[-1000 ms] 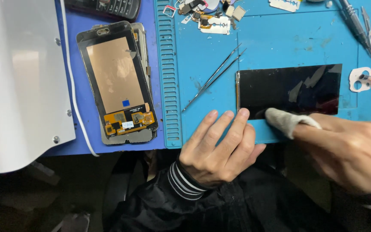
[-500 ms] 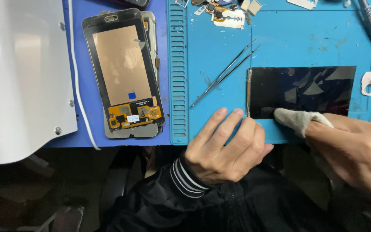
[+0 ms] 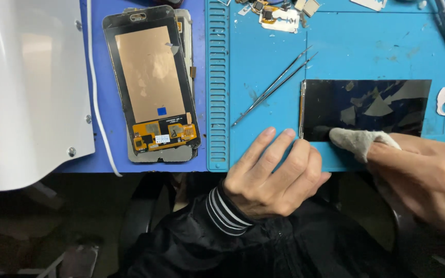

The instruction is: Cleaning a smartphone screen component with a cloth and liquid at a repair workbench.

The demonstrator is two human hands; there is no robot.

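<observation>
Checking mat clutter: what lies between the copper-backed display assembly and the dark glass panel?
Head view: the mat's ridged slot strip, then tweezers lying diagonally, between the display assembly and glass panel.

Two tweezers (image 3: 276, 85), two screens (image 3: 366, 109)

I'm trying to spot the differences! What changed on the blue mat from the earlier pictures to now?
The right hand, with a grey cloth over one finger, slid left along the near edge of the dark glass panel, toward its corner. Nothing was picked up or let go. The left hand stays flat on the blue mat by the panel's left end; the tweezers and the opened phone screen lie as before.
</observation>
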